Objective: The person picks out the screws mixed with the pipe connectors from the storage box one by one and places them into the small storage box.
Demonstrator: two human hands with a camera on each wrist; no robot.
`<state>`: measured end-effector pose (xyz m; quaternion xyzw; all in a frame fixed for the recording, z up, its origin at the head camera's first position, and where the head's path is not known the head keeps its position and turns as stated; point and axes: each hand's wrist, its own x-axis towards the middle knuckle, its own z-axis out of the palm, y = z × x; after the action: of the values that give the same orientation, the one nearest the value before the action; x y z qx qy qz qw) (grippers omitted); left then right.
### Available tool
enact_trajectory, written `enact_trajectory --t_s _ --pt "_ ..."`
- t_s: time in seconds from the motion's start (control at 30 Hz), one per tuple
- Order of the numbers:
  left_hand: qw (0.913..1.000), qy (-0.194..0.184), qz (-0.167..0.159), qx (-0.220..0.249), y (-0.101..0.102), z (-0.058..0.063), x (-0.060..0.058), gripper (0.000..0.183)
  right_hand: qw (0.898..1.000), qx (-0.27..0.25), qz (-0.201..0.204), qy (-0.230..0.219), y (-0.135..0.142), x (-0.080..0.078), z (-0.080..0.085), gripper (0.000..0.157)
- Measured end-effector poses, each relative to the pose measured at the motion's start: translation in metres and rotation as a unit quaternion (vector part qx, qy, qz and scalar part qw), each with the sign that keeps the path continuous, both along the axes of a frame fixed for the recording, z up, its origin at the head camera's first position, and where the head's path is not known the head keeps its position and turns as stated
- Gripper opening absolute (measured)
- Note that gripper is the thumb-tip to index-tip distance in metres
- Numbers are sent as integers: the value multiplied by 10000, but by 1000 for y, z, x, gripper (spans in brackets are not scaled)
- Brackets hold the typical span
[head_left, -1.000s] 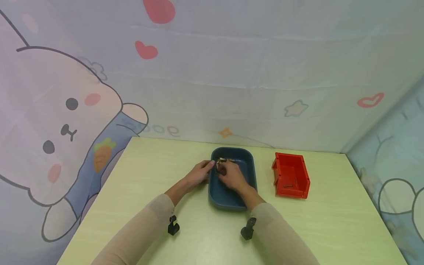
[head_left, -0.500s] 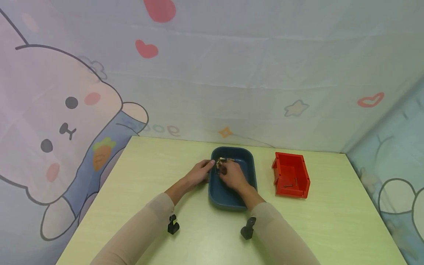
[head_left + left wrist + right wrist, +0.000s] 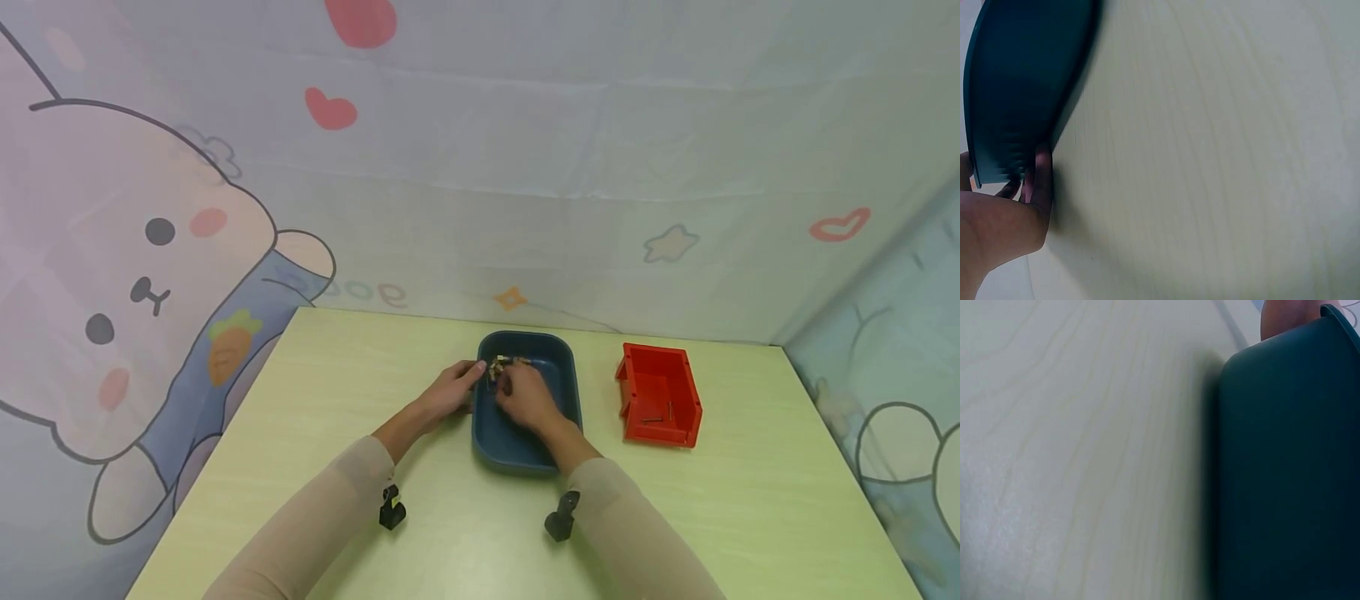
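A dark blue tray (image 3: pixel 558 367) sits mid-table, with a small pile of brass-coloured metal pieces (image 3: pixel 504 363) in its far left corner. My left hand (image 3: pixel 448 390) grips the tray's left rim, thumb on top. In the left wrist view its fingers (image 3: pixel 1038 178) press the tray's outer wall (image 3: pixel 1016 94). My right hand (image 3: pixel 527 397) is inside the tray, fingers bent down onto the pile. Whether it pinches a piece is hidden. The right wrist view shows only the tray wall (image 3: pixel 1285 475) and a fingertip (image 3: pixel 1282 315) over its rim.
A red open-front bin (image 3: pixel 660 396) stands right of the tray with a couple of dark screws (image 3: pixel 654 418) inside. The pale green table (image 3: pixel 337 392) ends at a cartoon-printed cloth wall at the back and right. Black camera mounts (image 3: pixel 392 508) sit at both wrists.
The right hand's fingers have shifted very slightly at the pile. The left hand and the tray stay where they were.
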<state>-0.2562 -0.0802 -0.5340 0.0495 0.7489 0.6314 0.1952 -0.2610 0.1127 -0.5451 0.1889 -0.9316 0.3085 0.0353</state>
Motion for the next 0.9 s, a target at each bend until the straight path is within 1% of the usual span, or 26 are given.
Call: enact_trajectory --t_s 0.23,0.37,0.57,0.73,0.9 --pt "10000 -3 -11 16 0 0 -1 63 9997 -199 -161 -12 0 1 1 8" --pt "10000 -10 9 26 0 0 -1 63 9995 -249 -175 48 0 1 2 7" --pt "10000 -34 14 24 1 -1 -2 63 9995 -268 -187 -6 0 0 1 8" --pt "10000 -23 -15 60 2 -1 -2 64 9994 -318 -123 32 0 1 3 9" --pt "10000 8 16 9 1 -1 0 62 9992 -390 62 41 -1 1 4 9"
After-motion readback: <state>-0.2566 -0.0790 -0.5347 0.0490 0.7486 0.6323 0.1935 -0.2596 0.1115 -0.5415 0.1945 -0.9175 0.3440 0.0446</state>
